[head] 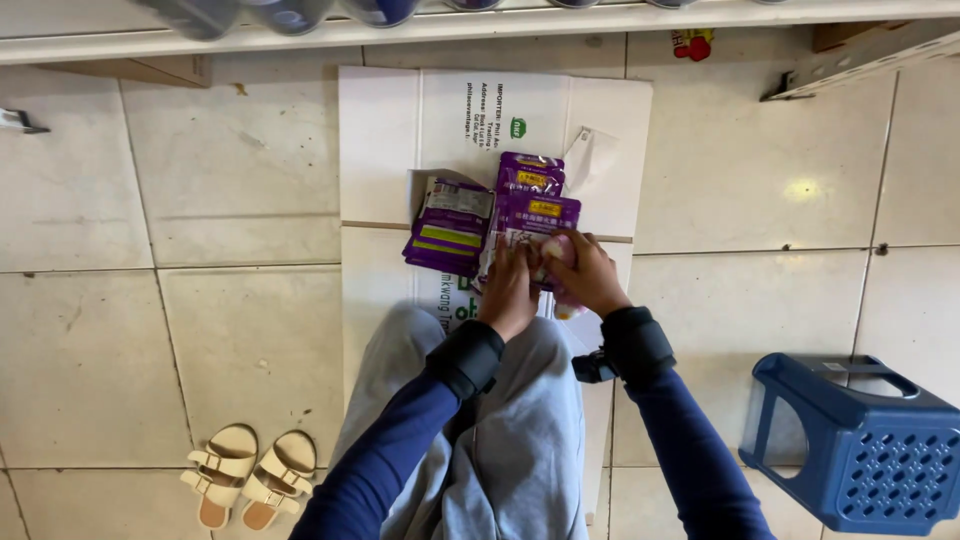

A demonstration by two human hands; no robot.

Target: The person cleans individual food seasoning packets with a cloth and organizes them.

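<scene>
1. Flattened white cardboard (390, 150) spread over pale floor tiles (240, 330), far edge near a white shelf rail (480, 25).
2. Bare tile open on both sides; tan sandals (248, 478) at lower left, blue plastic stool (850, 440) at lower right, both well apart from the hands.
3. Purple packets (500, 210) stacked mid-cardboard.
4. Left hand (508, 290) curled, fingers pressed on the nearest purple packet's edge.
5. Right hand (585, 275) closed around a small pink item (558, 250), touching the same packet.
</scene>
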